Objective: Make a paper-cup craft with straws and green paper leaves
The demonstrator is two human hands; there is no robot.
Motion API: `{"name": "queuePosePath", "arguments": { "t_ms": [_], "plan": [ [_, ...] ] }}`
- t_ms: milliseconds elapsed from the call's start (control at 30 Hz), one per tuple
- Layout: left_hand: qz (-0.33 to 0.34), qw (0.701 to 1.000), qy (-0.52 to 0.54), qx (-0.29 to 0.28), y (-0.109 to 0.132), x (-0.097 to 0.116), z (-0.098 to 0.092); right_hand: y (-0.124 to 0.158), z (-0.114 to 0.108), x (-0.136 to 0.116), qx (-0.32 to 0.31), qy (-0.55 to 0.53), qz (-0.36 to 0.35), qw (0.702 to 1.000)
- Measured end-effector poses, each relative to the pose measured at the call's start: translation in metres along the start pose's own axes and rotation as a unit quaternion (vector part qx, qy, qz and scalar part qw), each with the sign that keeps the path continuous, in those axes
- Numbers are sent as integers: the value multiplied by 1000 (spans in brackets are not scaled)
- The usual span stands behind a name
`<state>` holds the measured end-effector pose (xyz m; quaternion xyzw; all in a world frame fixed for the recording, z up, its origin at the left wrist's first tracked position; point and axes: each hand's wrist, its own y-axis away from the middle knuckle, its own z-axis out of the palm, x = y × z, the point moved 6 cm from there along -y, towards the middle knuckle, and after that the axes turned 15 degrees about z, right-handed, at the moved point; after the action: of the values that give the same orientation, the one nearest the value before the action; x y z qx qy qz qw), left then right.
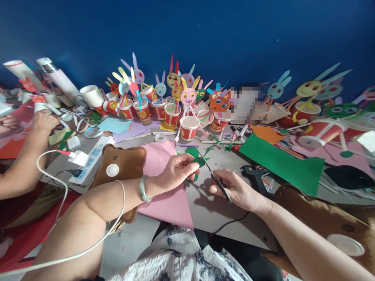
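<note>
Between thumb and fingers, my left hand (181, 170) pinches a small piece of green paper (201, 160) over the table. My right hand (231, 189) grips dark-handled scissors (218, 180), whose blades point up and left and meet the green piece. Whether the blades are parted is hard to make out. Round green paper cutouts (191, 151) lie just behind and below the left hand. Pink paper (166, 203) spreads under my left forearm. A black glue gun (255, 175) rests right of my right hand.
Paper cups with rabbit-faced figures (189, 127) line the wall side. Green paper (281, 160) lies at right. A power strip (93, 160) and brown bear-shaped cushion (120, 164) sit left. A white cable (124, 195) crosses my left arm. Another person's hand (43, 124) works at far left.
</note>
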<state>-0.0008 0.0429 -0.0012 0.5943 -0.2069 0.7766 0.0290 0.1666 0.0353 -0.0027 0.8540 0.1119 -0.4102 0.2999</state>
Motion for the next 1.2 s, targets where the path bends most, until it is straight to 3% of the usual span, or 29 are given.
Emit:
{"name": "queuePosePath", "arguments": {
  "t_ms": [233, 967, 1200],
  "plan": [
    [13, 1000, -23, -7, 0, 0, -2, 2, -7, 0, 25, 41, 9, 999],
    [16, 999, -23, 33, -2, 1, -5, 3, -7, 1, 27, 36, 29, 999],
    [3, 999, -36, -11, -1, 6, 2, 0, 0, 6, 7, 11, 22, 1000]
  ]
}}
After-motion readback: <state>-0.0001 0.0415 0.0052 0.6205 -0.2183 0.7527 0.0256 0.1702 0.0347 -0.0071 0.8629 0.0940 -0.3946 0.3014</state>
